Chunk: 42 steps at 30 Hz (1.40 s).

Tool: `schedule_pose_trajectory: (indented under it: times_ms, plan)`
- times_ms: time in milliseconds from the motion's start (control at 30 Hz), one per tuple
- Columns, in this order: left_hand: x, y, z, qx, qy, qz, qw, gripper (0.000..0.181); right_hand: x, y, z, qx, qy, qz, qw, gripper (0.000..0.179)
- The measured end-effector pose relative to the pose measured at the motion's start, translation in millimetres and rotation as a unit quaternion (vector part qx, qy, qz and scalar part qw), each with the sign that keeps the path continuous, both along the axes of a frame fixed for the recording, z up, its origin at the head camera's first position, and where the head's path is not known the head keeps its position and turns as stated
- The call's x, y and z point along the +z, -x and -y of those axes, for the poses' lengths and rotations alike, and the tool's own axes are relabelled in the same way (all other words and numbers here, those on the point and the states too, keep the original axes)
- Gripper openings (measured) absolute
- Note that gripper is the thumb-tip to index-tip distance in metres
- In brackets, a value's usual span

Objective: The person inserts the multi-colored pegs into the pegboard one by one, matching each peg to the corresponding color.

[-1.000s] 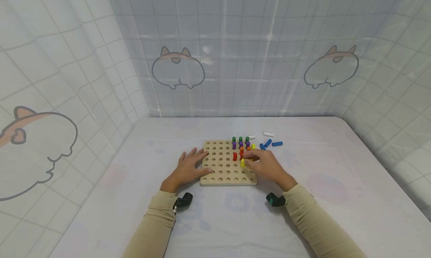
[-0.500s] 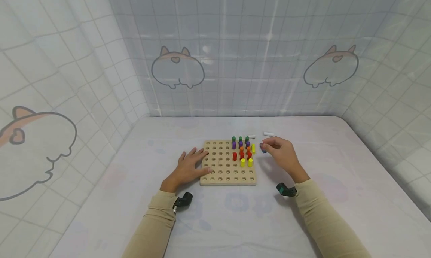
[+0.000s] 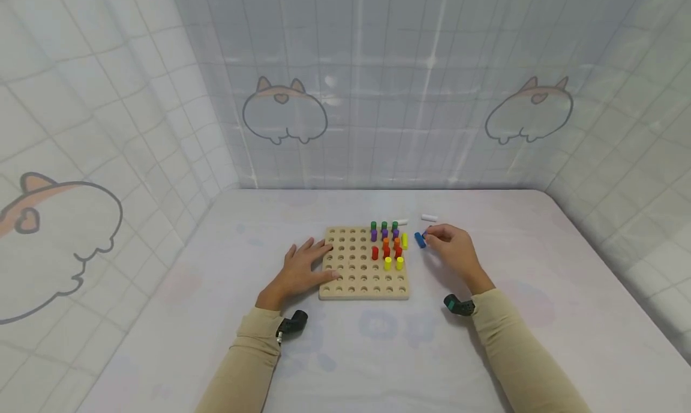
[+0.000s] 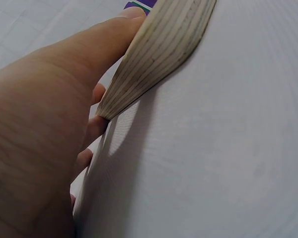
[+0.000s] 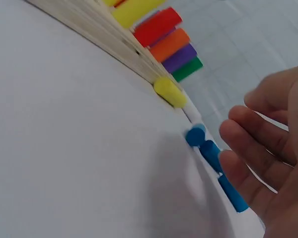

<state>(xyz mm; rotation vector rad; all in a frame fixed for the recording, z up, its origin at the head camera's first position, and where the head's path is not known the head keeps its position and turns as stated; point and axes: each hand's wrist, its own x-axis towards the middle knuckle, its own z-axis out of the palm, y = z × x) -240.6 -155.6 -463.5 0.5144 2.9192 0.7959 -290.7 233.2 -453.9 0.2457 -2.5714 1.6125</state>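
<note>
A wooden peg board (image 3: 351, 292) lies flat, with rows of holes and green, purple, orange, red and yellow pegs standing at its right side. My left hand (image 3: 304, 271) rests at the board's left edge, thumb on top and fingers spread. Over the table right of the board, my right hand (image 3: 454, 249) hangs beside a blue peg (image 3: 420, 240), fingers bent loosely. In the right wrist view, nothing shows between its thumb and fingers, and three blue pegs (image 5: 232, 192) lie near the fingertips. The head view hides part of these behind the hand.
A loose yellow peg (image 3: 405, 240) lies against the board's right edge. Two white pegs (image 3: 429, 217) lie behind, one near the board's far corner. White tile-patterned sheeting (image 3: 378, 131) rises behind the table and at both sides.
My right hand has let go of a yellow peg, which stands in the board, and has moved right to the blue pegs. My left hand stays at the board.
</note>
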Motion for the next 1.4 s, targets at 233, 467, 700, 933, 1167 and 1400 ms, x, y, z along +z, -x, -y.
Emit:
schedule_pose_trajectory:
  times_ms: [233,467,700,933,1167,1400]
  plan:
    - [-1.2,1.0,1.6,0.0,0.001,-0.008,1.0,0.084,-5.4,14.1,-19.2,-0.051,-0.025,-0.03,0.9979,0.022]
    - [-2.3,0.9,-0.6,-0.002,0.005,0.001,1.0,0.086,-12.3,22.1,-32.5,-0.081,-0.061,-0.045,0.9938,0.022]
    - [-2.5,0.5,-2.0,0.001,0.004,-0.004,1.0,0.086,-16.3,24.7,-37.7,-0.076,-0.09,-0.029,0.9925,0.026]
    - [-2.9,-1.3,-0.7,0.006,0.008,-0.004,0.9999,0.084,-20.1,26.9,-35.8,-0.041,-0.116,-0.031,0.9919,0.028]
    - [-4.0,-1.5,-0.8,0.007,0.001,-0.001,1.0,0.084,-20.3,26.7,-35.7,-0.024,-0.143,-0.02,0.9892,0.03]
    - [-2.0,-1.5,-0.6,0.009,0.004,-0.002,0.9999,0.085,-19.5,26.5,-34.3,-0.025,-0.142,-0.026,0.9893,0.025]
